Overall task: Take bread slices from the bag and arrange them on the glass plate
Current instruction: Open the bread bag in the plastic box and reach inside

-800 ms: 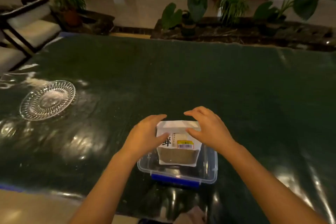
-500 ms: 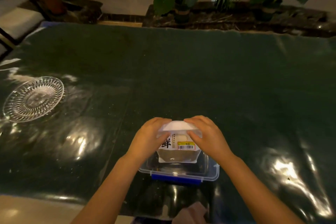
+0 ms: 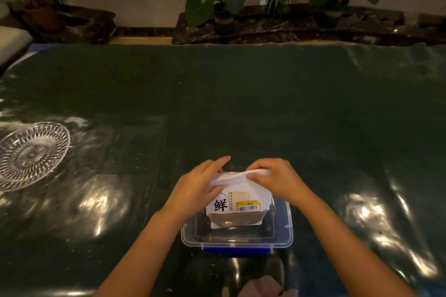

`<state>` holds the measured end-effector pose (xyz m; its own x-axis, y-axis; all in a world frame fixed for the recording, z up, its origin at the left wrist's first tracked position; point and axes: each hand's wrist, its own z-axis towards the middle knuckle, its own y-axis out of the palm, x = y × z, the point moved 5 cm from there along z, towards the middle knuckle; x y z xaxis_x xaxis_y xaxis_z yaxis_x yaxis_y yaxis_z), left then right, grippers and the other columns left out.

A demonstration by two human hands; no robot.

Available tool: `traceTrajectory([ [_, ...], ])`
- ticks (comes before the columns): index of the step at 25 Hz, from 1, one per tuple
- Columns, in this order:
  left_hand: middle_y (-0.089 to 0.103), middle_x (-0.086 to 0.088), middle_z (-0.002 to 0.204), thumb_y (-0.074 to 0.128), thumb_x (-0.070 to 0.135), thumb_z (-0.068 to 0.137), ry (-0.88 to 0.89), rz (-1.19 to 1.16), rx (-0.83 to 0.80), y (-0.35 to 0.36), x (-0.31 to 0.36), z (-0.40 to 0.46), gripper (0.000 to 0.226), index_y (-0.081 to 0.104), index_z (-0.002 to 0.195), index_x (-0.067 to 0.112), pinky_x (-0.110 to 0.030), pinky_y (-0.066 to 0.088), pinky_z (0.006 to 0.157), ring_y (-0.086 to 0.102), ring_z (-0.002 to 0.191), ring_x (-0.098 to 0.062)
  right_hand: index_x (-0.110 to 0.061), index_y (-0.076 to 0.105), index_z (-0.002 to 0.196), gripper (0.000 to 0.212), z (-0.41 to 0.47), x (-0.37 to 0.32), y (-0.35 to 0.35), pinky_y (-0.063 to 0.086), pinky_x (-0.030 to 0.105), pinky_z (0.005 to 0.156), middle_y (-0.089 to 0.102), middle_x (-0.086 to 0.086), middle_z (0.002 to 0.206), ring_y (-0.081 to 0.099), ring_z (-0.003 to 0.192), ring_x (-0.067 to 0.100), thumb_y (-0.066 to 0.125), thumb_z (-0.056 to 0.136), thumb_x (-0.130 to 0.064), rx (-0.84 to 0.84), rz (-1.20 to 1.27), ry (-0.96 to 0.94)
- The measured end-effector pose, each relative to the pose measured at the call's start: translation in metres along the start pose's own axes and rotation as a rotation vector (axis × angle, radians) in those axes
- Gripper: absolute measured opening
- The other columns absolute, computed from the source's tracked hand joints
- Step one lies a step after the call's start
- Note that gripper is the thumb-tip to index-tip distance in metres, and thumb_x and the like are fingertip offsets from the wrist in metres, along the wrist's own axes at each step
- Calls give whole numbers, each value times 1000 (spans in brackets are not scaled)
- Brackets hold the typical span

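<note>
A white bread bag [image 3: 237, 202] with a black character and a yellow barcode label stands upright in a clear plastic box [image 3: 282, 239] near the table's front edge. My left hand [image 3: 199, 187] grips the bag's top left edge. My right hand [image 3: 275, 176] pinches the folded top of the bag on the right side. The bread inside shows only as a dark window low on the bag. A ribbed glass plate [image 3: 31, 153] lies far to the left, with nothing on it.
The table carries a dark green cover [image 3: 265, 103] with glossy plastic over it. The clear box has a blue latch [image 3: 235, 249] at its front. Potted plants [image 3: 224, 0] stand on a ledge beyond the far edge. A white seat [image 3: 10, 40] is at far left.
Both hands have closed in on the bag's top, from resting on its sides to pinching the folded edge. The view has tilted, so the plate sits further left.
</note>
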<state>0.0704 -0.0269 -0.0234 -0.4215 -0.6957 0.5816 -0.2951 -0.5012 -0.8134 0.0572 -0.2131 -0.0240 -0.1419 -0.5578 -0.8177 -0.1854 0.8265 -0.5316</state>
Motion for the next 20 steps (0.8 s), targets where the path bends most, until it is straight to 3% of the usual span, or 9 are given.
traceTrajectory([
  [2, 56, 6, 122, 64, 27, 82, 48, 58, -2, -4, 2, -1, 61, 35, 136, 32, -25, 50, 84, 55, 108, -10, -32, 67, 77, 10, 5, -1, -2, 56, 25, 69, 65, -13, 83, 64, 83, 10, 66, 80, -23, -44, 5, 44],
  [5, 62, 2, 117, 61, 22, 85, 110, 29, 49, -8, 2, -4, 39, 54, 123, 23, -21, 49, 84, 58, 106, -11, -34, 65, 74, 11, 7, 0, -2, 54, 22, 68, 63, -14, 85, 63, 84, 10, 66, 80, -25, -63, 66, 76],
  [8, 63, 8, 106, 61, 20, 85, 3, -144, 96, -8, -6, -2, 28, 63, 113, 21, -12, 46, 76, 57, 95, -2, -35, 65, 76, 9, 6, 1, -2, 50, 19, 66, 62, -13, 90, 60, 88, 11, 66, 81, -27, -49, 147, 98],
  [11, 66, 13, 87, 62, 19, 85, -145, -348, 144, -9, -11, 5, 11, 69, 90, 25, -8, 48, 61, 62, 77, 3, -38, 66, 80, 10, 0, -4, -5, 49, 18, 69, 63, -16, 91, 61, 90, 8, 66, 81, -28, 2, 249, 60],
  [14, 65, 12, 76, 60, 21, 86, -300, -535, 113, -7, -12, 13, 16, 64, 75, 31, -7, 48, 50, 66, 71, 3, -47, 62, 88, 25, -7, -12, -8, 54, 18, 70, 63, -20, 95, 61, 93, 5, 67, 80, -23, 25, 270, -41],
  [16, 62, 14, 84, 62, 20, 85, -355, -579, 112, -7, -11, 14, 11, 63, 88, 30, -8, 49, 51, 67, 80, -6, -45, 62, 85, 28, -9, -15, -8, 52, 15, 65, 63, -20, 93, 61, 90, 5, 65, 81, -18, 63, 226, -64],
  [18, 57, 17, 96, 68, 19, 80, -298, -463, 66, -7, -5, 13, 46, 50, 119, 36, -10, 51, 60, 62, 89, -7, -39, 64, 79, 25, -8, -16, -10, 51, 13, 59, 65, -16, 87, 63, 85, 6, 64, 82, -14, 112, 252, -57],
  [20, 49, 16, 112, 69, 19, 77, -170, -216, -5, -8, 5, 11, 71, 31, 131, 43, -19, 49, 77, 54, 96, -5, -34, 65, 76, 21, -7, -15, -13, 50, 14, 58, 65, -13, 84, 63, 82, 9, 64, 82, -14, 143, 288, -39],
])
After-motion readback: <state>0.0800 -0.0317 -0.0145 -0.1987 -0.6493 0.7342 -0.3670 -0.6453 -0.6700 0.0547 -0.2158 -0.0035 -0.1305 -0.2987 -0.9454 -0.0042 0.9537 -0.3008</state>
